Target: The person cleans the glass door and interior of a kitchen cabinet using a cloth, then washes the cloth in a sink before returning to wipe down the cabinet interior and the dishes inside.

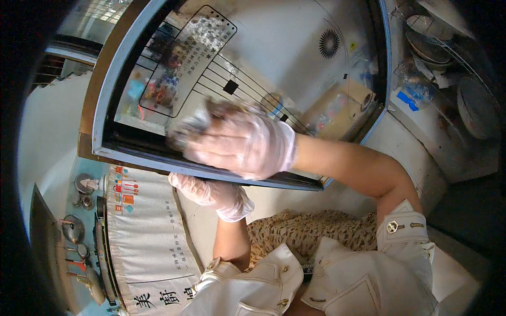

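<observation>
My right hand (237, 146), in a thin whitish glove, presses a crumpled dark-grey wad (197, 122) against a glass panel (261, 51). Motion blurs the hand and wad, so I cannot tell whether the wad is cloth or scouring material. Black lines, small squares and a block of writing are printed on the glass. A blue-grey metal frame (158, 160) runs around it. My left hand (213, 197), gloved alike, lies against the frame's near edge. Part of it is hidden behind the frame, and its grip does not show.
Through the glass show a cardboard box (336, 114) and coloured bags. Pans (429, 43) stand at the right. On the left hangs a printed fabric curtain (146, 237), beside a stove edge (104, 256) and hanging pans (74, 229). Brown trim (93, 91) borders the frame.
</observation>
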`<state>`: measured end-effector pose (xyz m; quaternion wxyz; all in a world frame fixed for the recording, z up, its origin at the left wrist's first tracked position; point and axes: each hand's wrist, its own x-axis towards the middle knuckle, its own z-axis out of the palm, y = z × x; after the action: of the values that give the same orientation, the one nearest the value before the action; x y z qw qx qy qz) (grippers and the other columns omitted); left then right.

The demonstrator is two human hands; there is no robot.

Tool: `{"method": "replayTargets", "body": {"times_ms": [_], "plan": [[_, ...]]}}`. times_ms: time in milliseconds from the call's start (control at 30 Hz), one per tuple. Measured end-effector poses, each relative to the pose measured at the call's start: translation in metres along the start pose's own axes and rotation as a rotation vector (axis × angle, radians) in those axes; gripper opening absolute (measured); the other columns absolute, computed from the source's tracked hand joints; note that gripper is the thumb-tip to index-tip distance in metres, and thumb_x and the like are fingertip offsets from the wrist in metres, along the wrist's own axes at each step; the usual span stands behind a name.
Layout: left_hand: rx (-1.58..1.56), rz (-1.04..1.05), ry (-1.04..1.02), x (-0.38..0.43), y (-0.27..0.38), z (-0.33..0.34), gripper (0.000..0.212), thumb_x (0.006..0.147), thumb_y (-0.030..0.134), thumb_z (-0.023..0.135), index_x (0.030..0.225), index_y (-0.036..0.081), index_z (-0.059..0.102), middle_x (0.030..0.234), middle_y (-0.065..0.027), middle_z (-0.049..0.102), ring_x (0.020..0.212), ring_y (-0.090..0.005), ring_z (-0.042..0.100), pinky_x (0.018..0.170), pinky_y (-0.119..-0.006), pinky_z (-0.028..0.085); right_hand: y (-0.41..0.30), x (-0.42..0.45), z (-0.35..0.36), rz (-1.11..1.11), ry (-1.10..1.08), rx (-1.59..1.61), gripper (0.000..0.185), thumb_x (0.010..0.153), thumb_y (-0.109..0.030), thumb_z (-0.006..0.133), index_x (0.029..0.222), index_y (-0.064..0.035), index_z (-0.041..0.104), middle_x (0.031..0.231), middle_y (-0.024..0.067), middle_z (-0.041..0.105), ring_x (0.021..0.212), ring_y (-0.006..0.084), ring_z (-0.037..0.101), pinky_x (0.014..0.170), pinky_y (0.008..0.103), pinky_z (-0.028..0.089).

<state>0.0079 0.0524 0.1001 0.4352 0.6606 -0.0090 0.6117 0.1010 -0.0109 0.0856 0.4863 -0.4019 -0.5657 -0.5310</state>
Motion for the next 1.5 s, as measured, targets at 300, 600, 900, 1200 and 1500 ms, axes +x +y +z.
{"method": "replayTargets", "body": {"times_ms": [300,600,900,1200,1500], "plan": [[0.062,0.297,-0.133,0.005,-0.016,-0.013,0.021,0.089,0.013,0.043,0.108,0.005,0.04,0.09,-0.0092,0.048,0.068,-0.016,0.057,0.057,-0.025,0.054,-0.061,-0.273,-0.054,0.039,-0.625,-0.01,0.034,0.07,-0.018,0.049,0.103,-0.02,0.058,0.079,-0.0018,0.05,0.076,0.0144,0.048,0.071,0.0305,0.042],[-0.069,0.074,-0.066,-0.005,-0.019,-0.017,0.051,0.085,0.044,0.04,0.105,-0.003,0.045,0.087,-0.0165,0.053,0.067,-0.0212,0.056,0.061,-0.03,0.05,-0.075,-0.293,-0.111,1.27,-0.903,0.313,0.017,0.071,-0.013,0.06,0.086,-0.0092,0.052,0.084,0.0034,0.053,0.082,0.0187,0.053,0.075,0.0322,0.044],[-0.082,-0.304,-0.039,-0.042,-0.017,-0.009,0.044,0.066,0.011,0.066,0.098,-0.009,0.044,0.087,-0.022,0.054,0.067,-0.0291,0.06,0.06,-0.035,0.05,0.073,-0.043,-0.161,1.163,0.362,0.869,0.044,0.077,-0.019,0.056,0.117,-0.0033,0.046,0.112,0.0119,0.051,0.102,0.0243,0.051,0.087,0.0337,0.042],[-0.053,-0.318,0.008,-0.053,-0.027,-0.006,0.045,0.066,0.013,0.059,0.101,-0.009,0.044,0.082,-0.0193,0.054,0.068,-0.0254,0.056,0.064,-0.033,0.048,0.033,-0.038,-0.05,0.562,0.515,-0.384,0.03,0.068,-0.019,0.057,0.097,-0.0071,0.057,0.101,0.0096,0.052,0.101,0.0288,0.045,0.085,0.0417,0.037],[-0.102,-0.371,-0.14,-0.04,-0.024,-0.019,0.035,0.07,0.014,0.051,0.102,0.001,0.047,0.087,-0.0096,0.056,0.075,-0.0218,0.057,0.062,-0.032,0.048,-0.045,-0.273,-0.012,1.233,1.026,-0.428,0.027,0.072,0.002,0.06,0.099,-0.0023,0.055,0.104,0.0137,0.05,0.095,0.0284,0.049,0.083,0.0349,0.04]]}}
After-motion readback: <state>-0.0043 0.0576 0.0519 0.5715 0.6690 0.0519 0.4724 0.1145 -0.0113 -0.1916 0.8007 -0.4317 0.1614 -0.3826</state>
